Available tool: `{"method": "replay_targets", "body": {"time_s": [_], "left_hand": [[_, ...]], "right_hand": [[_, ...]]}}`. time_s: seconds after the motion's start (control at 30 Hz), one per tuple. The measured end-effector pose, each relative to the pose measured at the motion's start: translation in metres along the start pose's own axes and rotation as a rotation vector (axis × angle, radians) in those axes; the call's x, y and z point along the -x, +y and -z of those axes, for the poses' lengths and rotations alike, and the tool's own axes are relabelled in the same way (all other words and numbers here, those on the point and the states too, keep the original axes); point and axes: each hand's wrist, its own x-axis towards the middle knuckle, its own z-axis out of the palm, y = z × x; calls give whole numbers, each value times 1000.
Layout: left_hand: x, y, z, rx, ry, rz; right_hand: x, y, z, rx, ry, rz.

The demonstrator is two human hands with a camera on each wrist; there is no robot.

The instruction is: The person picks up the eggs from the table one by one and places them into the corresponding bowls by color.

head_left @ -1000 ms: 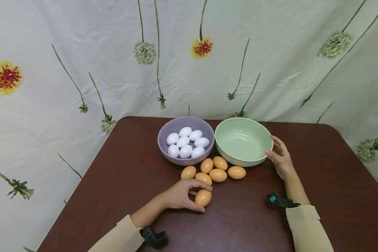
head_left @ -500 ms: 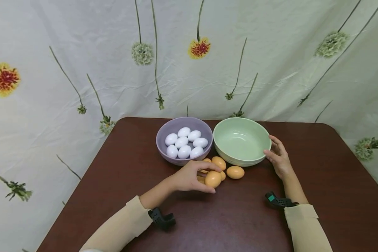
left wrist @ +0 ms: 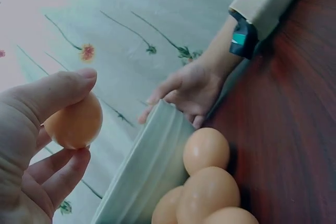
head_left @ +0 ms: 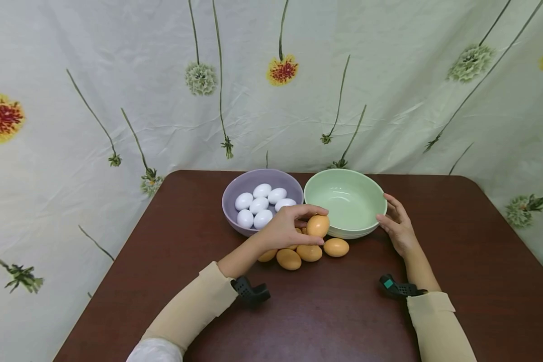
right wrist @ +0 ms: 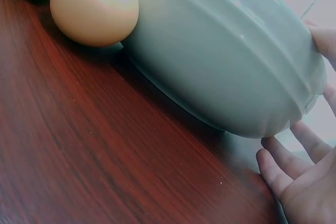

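A brown egg [head_left: 318, 226] is pinched between the thumb and fingers of my left hand [head_left: 291, 227]. That hand is raised over the front of the purple bowl [head_left: 231, 218] and beside the near left rim of the green bowl [head_left: 344, 235]. Several white eggs [head_left: 259, 205] lie in the purple bowl; my hand hides part of them. No egg shows inside the green bowl. My right hand [head_left: 400, 229] holds the green bowl's right rim, with fingertips against its side in the right wrist view. Several brown eggs [head_left: 289, 259] lie on the table before the bowls, some behind my left hand.
Both bowls stand side by side near the far edge of the dark wooden table [head_left: 326, 311]. Behind it hangs a pale flowered cloth [head_left: 249, 115]. One brown egg [right wrist: 94, 8] sits close against the green bowl's base.
My left hand has lifted a brown egg from the front of the group and carried it forward and right, up to the green bowl's rim. My right hand stays on the green bowl.
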Motion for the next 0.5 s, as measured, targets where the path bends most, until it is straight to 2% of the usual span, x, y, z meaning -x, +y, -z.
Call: {"method": "replay_targets", "body": {"time_s": [0.17,0.37,0.5], "left_hand": [[-14,-2,-3,6,5,58],[-33,-6,-10,-68,38,116],[-47,-9,-16,-79,67,160]], "right_hand": [[1,1,0,6,1,-3],[0,2,0,10,-1,-2],[-1,1,1,8,-7,5]]}}
